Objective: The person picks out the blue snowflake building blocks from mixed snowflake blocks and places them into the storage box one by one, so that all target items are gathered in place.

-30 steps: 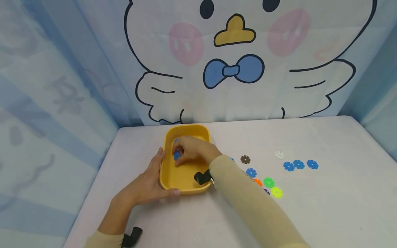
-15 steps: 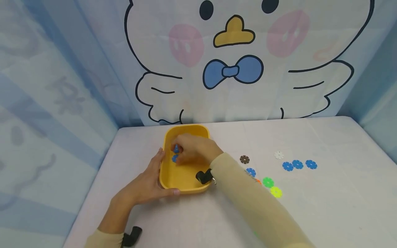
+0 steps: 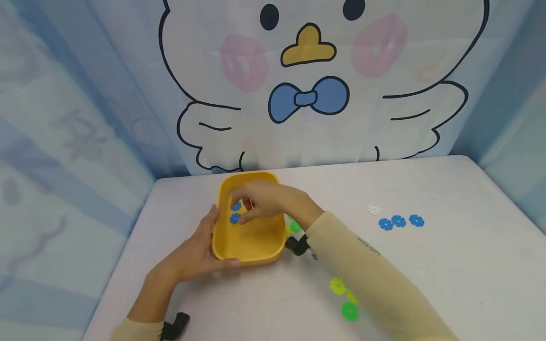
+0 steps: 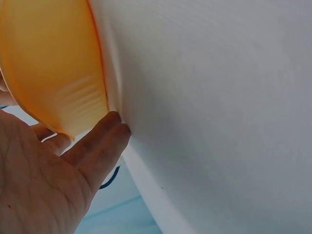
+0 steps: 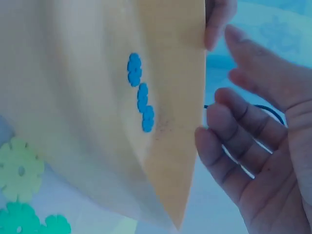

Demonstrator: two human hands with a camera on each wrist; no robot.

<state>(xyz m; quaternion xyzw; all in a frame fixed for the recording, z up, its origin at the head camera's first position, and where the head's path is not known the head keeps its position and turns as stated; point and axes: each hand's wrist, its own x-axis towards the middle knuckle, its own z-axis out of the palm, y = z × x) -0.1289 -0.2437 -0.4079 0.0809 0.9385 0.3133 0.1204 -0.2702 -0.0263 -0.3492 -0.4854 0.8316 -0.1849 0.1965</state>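
Note:
My left hand (image 3: 192, 251) holds the near left corner of a yellow tray (image 3: 256, 251), thumb along the front edge and fingers against the left wall. In the left wrist view, two fairly straight fingers (image 4: 105, 146) touch the tray's outside near the table. Over the tray is my right hand (image 3: 264, 201), thumb and index finger apart with nothing visible between them. Blue flower-shaped discs (image 3: 235, 218) lie in the tray below its fingertips; the right wrist view shows blue discs (image 5: 142, 97) in a row near the wall.
A white disc (image 3: 374, 210) and three blue discs (image 3: 398, 221) lie at the right on the white table (image 3: 460, 265). Green and yellow discs (image 3: 350, 311) lie nearer, partly beneath the right sleeve (image 3: 367, 265). A printed curtain (image 3: 324, 137) stands behind the table.
My right hand's fingers have spread away from the blue discs, which show more plainly. The right sleeve has shifted, uncovering green and yellow discs and covering the brown one. The head view has turned slightly.

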